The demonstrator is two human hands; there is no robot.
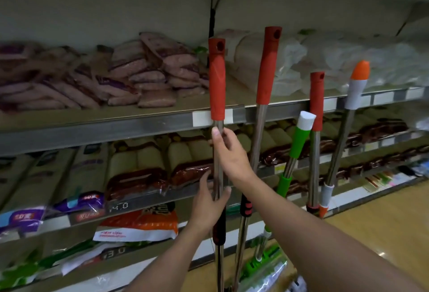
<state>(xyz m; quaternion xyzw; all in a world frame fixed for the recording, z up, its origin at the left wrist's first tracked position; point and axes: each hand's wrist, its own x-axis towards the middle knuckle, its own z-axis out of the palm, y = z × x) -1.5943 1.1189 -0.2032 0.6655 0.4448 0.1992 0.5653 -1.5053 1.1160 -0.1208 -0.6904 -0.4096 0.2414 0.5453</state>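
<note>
A mop pole with a red grip point(217, 78) and a shiny metal shaft stands upright in front of the store shelves. My right hand point(228, 152) holds the shaft just below the red grip, thumb up along the metal. My left hand point(209, 201) grips the same shaft lower down, just above its black and red collar. A second red-handled pole point(268, 64) leans against the shelf edge right beside it, untouched.
More poles lean on the shelves to the right: a green one point(299, 143), a red one point(316, 101), an orange-tipped one point(357, 83). Shelves point(116, 127) hold stacked packaged goods. A green mop head point(262, 266) lies low. Tan floor point(383, 217) opens at right.
</note>
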